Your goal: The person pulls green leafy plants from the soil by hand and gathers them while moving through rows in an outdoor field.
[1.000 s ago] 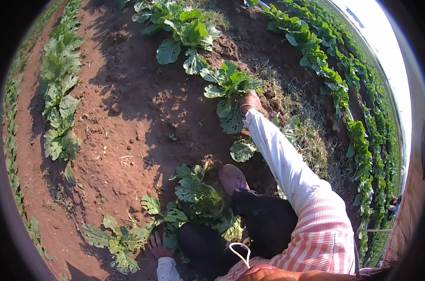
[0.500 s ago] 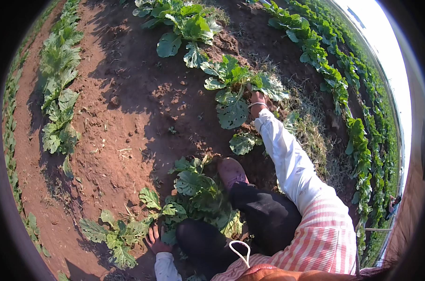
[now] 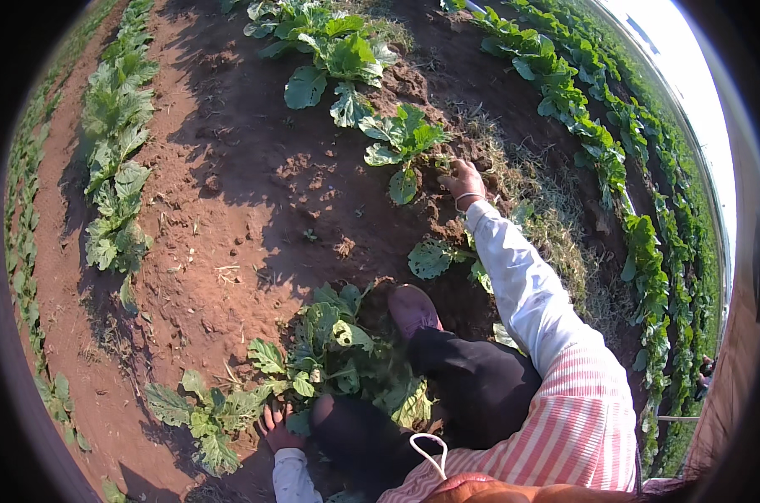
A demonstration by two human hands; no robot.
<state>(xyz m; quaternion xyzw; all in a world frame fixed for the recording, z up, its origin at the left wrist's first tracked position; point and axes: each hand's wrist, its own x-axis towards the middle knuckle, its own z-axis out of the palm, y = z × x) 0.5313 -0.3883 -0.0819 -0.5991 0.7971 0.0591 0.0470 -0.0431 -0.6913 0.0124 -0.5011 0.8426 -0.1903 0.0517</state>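
My right hand (image 3: 464, 180) reaches out beside a leafy green plant (image 3: 407, 138) with hole-eaten leaves. Its fingers are partly bent and apart, just right of the plant's lower stems, and nothing shows in them. Close to my knee, my left hand (image 3: 279, 427) rests with spread fingers on the soil, between a low plant (image 3: 208, 419) and a heap of loose-looking leaves (image 3: 334, 335). Some of that heap is hidden by my dark-trousered leg. A holed leaf (image 3: 430, 258) lies low on the ground below my right wrist.
My shoe (image 3: 413, 308) stands on the brown soil near the leaf heap. Farther along the same row grows a larger plant (image 3: 342, 54). Dry grass (image 3: 547, 218) lies to the right, with more green rows (image 3: 598, 134) beyond. Another row (image 3: 116, 168) runs along the left.
The large holed leaves at my right hand are gone from the plant, which looks smaller. The leaf heap by my knee looks different, with a pale leaf on top. My left hand stays put.
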